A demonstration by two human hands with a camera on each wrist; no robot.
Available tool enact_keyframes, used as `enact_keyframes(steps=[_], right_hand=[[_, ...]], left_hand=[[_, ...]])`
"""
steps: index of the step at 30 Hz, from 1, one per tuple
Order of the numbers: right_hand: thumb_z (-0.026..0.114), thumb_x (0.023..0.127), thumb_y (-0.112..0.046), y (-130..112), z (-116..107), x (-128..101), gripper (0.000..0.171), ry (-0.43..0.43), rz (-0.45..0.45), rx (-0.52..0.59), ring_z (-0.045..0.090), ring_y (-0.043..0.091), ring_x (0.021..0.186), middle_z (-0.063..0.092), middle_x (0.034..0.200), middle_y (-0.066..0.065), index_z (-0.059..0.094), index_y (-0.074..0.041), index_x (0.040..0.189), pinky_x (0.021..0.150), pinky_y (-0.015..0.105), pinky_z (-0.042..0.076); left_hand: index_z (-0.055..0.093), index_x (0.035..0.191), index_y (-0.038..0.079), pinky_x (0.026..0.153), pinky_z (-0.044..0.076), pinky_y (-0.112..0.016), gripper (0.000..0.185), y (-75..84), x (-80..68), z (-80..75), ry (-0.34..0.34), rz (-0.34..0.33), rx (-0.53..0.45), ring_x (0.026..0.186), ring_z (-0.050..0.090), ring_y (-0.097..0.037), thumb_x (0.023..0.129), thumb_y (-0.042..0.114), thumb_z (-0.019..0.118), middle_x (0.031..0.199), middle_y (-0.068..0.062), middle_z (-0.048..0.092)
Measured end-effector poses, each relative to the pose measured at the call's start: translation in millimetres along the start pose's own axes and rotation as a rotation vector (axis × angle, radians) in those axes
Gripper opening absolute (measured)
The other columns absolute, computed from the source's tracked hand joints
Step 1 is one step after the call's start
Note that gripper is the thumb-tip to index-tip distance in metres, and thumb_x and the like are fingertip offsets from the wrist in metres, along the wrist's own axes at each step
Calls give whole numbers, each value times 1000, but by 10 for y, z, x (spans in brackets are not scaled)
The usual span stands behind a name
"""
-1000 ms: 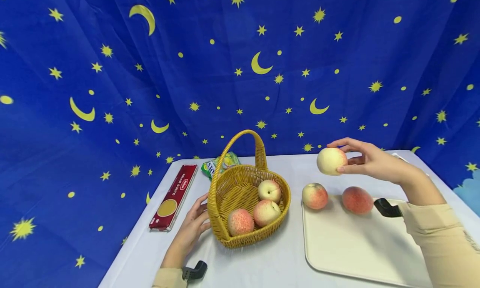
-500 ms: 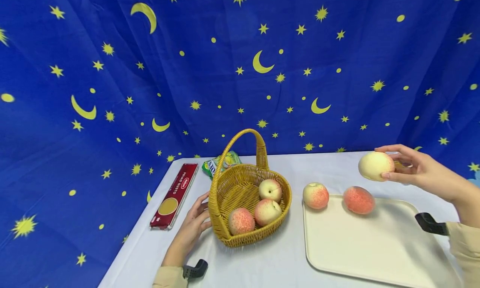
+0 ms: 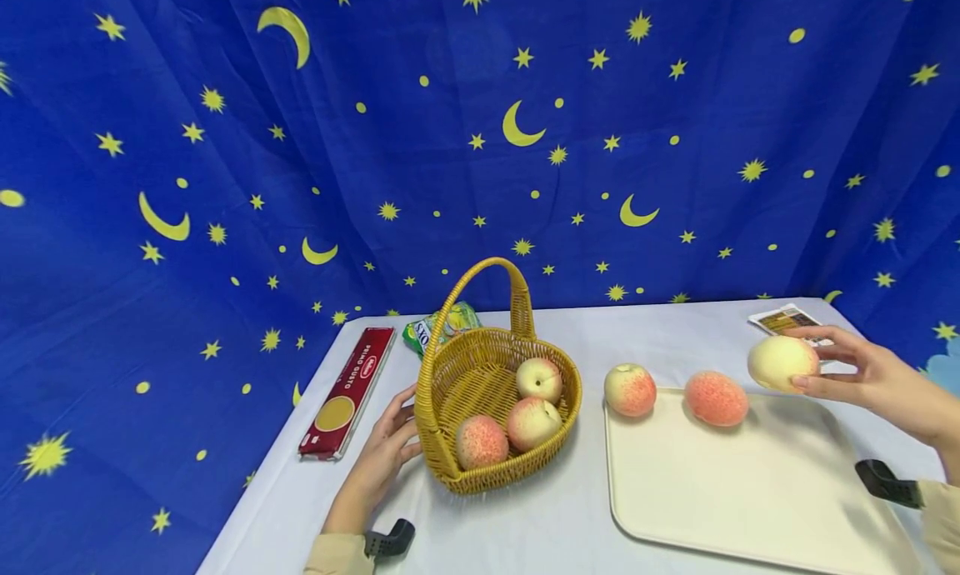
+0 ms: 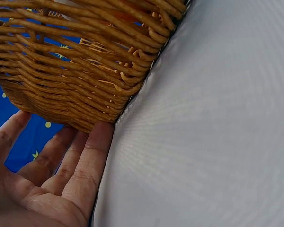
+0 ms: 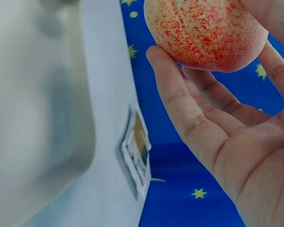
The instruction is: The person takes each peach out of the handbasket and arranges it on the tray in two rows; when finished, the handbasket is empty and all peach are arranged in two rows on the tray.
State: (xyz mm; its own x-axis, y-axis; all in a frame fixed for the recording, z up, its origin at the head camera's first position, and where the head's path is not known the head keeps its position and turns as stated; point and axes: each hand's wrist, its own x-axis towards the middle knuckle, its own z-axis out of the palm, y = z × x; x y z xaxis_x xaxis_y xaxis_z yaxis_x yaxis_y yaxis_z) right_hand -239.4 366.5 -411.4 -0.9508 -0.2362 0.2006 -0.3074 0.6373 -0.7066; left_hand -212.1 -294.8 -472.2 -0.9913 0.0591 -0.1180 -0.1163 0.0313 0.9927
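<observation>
within right hand: one red-flecked peach, pinched, best gripped lightly; against loosely extended left hand: handled wicker basket.

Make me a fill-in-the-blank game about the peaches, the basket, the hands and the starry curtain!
1. The basket holds ____ peaches.
2. The person's ____ hand is holding a peach.
3. The long red package lies on the ____ side of the basket.
4. The curtain has yellow moons and stars on a ____ background.

Missing words: three; right; left; blue.
</observation>
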Motion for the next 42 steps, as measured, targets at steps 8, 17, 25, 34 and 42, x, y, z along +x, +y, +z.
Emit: enact_keyframes(steps=[8,17,25,34,42], right_hand=[[78,97,-13,121,25,-94,60,-23,49,-35,47,-23,109,49,129,-40,53,-21,151,72,20,51],[82,96,-29,155,81,-113,60,-82,138,-107,39,-27,104,43,120,-49,55,-20,149,76,30,50],[81,96,-20,205,141,-158,50,-89,107,-82,45,-25,103,52,116,-46,61,-15,142,72,21,52],[77,99,-16,193,199,-139,39,-94,54,-81,51,-23,104,58,115,-43,63,-11,135,72,21,55],[75,101,-24,146,215,-133,40,-152,182,-42,49,-21,97,66,134,26,55,-4,129,72,32,63]], left_hand=[[44,161,27,99,59,-33,60,10,-5,11,0,11,-8,127,61,-17,105,22,63,156,-14,51],[44,161,29,98,60,-34,61,-3,-3,0,9,0,-10,127,62,-17,104,21,63,156,-13,52],[43,162,26,97,60,-32,61,-11,-3,4,6,8,4,126,62,-16,105,23,64,156,-15,51],[46,160,30,97,60,-34,59,-5,5,1,13,4,-7,127,61,-18,105,21,63,155,-12,53],[44,162,27,97,60,-31,60,15,-24,14,1,11,-8,126,62,-16,105,23,64,157,-16,51]])
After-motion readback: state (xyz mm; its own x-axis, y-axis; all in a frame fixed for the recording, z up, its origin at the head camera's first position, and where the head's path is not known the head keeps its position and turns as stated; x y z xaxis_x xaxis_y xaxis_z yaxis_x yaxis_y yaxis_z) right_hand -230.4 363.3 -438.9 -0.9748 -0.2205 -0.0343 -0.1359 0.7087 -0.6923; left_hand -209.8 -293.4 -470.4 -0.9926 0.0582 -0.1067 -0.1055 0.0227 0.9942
